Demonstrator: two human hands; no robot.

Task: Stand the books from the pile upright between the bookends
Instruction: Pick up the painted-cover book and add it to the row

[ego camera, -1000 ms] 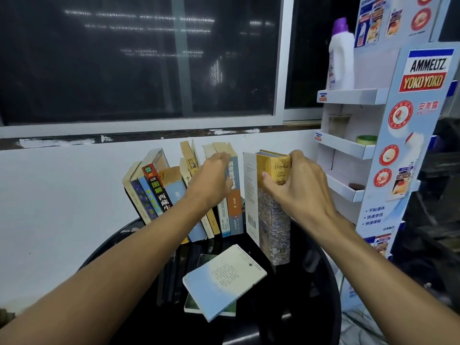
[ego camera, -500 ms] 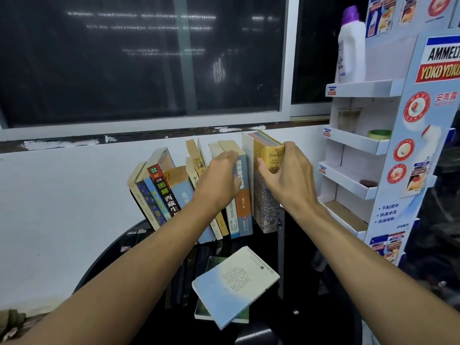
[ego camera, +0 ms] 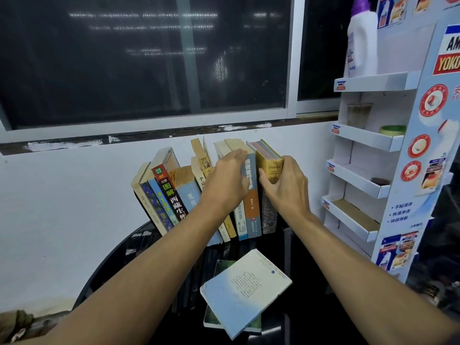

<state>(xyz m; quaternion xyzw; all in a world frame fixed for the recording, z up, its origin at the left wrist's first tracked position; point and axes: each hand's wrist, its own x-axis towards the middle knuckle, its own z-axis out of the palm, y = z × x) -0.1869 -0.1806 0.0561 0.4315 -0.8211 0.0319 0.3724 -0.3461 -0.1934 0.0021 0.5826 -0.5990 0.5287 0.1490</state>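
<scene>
A row of books (ego camera: pixel 171 195) stands at the back of the round black table (ego camera: pixel 104 265), leaning left toward the wall. My right hand (ego camera: pixel 286 188) grips a yellow-spined book (ego camera: pixel 272 168) that stands upright at the row's right end. My left hand (ego camera: pixel 227 181) presses flat against the spines of the neighbouring books, beside a blue and orange one (ego camera: pixel 251 210). Near the table's front lies the pile: a pale blue book (ego camera: pixel 245 290) on top of a green one (ego camera: pixel 211 317). The bookends are hidden.
A white cardboard display rack (ego camera: pixel 366 175) with several shelves stands close to the right of the books, a white bottle (ego camera: pixel 361 41) on its top shelf. A white wall and a dark window are right behind the row.
My right hand carried the yellow-spined book from in front of the row back against its right end. My left hand stayed on the row's spines.
</scene>
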